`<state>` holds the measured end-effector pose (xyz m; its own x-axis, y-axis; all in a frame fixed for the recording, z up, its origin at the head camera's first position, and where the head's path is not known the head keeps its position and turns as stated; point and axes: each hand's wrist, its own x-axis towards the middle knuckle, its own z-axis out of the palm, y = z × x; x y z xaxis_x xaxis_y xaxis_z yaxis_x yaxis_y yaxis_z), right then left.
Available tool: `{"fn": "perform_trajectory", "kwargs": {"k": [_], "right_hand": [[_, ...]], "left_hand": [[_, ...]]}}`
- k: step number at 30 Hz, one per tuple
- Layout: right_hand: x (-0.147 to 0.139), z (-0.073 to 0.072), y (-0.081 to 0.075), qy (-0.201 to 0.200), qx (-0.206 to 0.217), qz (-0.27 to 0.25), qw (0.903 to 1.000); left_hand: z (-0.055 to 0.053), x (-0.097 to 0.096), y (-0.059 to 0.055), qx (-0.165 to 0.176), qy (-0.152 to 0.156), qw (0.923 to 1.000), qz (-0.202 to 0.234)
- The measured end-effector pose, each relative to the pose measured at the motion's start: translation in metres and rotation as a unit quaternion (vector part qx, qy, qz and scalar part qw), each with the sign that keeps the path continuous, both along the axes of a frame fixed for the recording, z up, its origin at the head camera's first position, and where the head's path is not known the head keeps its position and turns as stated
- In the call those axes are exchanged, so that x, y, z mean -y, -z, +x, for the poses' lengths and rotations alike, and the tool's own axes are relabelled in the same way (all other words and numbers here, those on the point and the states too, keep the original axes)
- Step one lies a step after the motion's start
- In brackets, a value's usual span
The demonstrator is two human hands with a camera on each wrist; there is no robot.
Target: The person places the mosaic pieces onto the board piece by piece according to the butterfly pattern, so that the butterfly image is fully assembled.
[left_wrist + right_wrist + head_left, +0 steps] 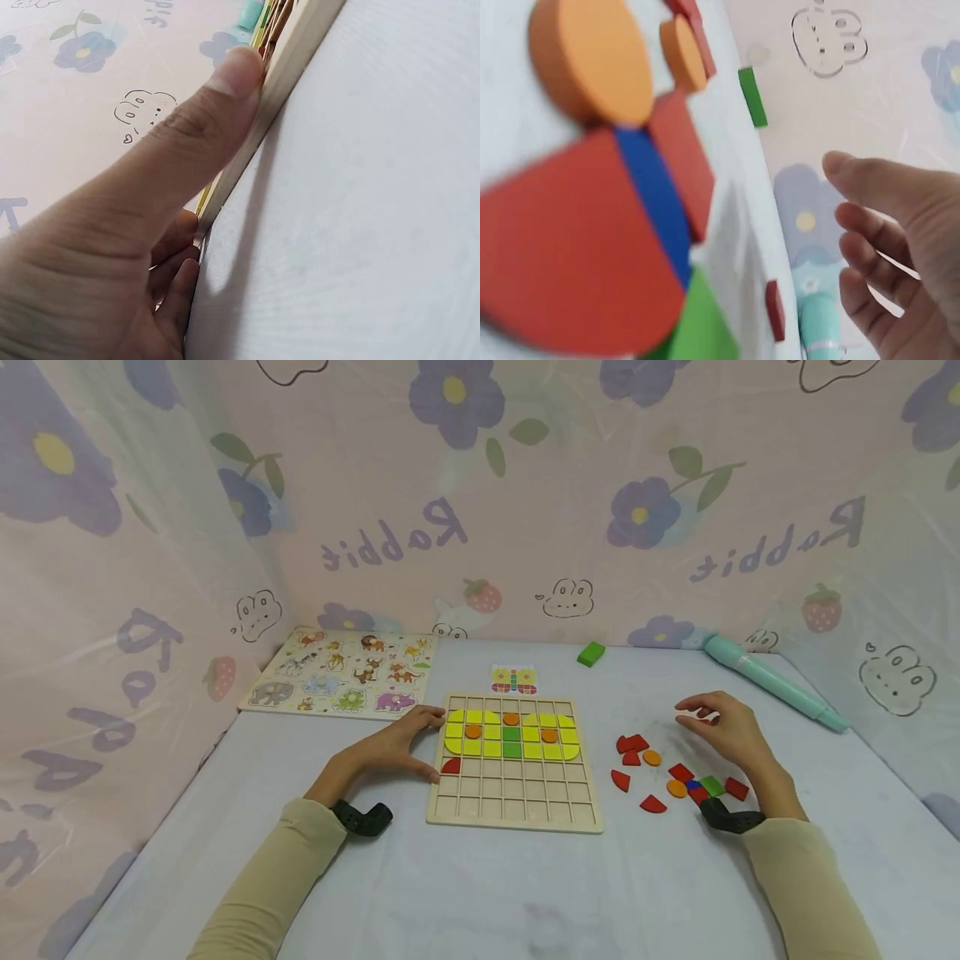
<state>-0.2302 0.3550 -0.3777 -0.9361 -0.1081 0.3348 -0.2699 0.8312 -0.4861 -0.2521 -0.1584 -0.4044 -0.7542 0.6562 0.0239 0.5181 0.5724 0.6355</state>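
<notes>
A wooden grid board (513,814) holds yellow pieces (491,748), orange discs (549,737) and green squares (512,742) in its upper rows. One red quarter-round piece (451,766) sits below them at the left side. Against the board's left edge rests my left hand (397,745), thumb toward the near part and fingers farther back; the left wrist view shows the thumb (217,112) along the rim. My right hand (723,727) hovers over the table right of the board, thumb and fingers apart with nothing between them. Beneath and beside it lie loose red pieces (681,772).
Among the loose pieces are orange discs (677,788), a blue piece (654,199) and a green one (712,786). A butterfly pattern card (513,680) lies behind the board. Farther out are an animal puzzle (337,672), a green block (591,653) and a turquoise stick-shaped object (776,683).
</notes>
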Motion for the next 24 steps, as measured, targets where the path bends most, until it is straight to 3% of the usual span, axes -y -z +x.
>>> {"fn": "perform_trajectory", "kwargs": {"k": [5, 15, 24], "right_hand": [[-0.015, 0.001, 0.006, 0.042, 0.010, 0.014, 0.9990], [-0.031, 0.002, 0.013, 0.076, 0.117, 0.025, 0.9899], [-0.031, 0.000, 0.022, 0.087, 0.109, 0.019, 0.9900]], "left_hand": [[0.000, 0.000, -0.001, -0.003, 0.003, 1.0000, 0.002], [0.000, 0.001, 0.000, -0.007, 0.005, 1.0000, -0.002], [0.000, 0.000, 0.000, -0.003, 0.002, 1.0000, 0.001]]}}
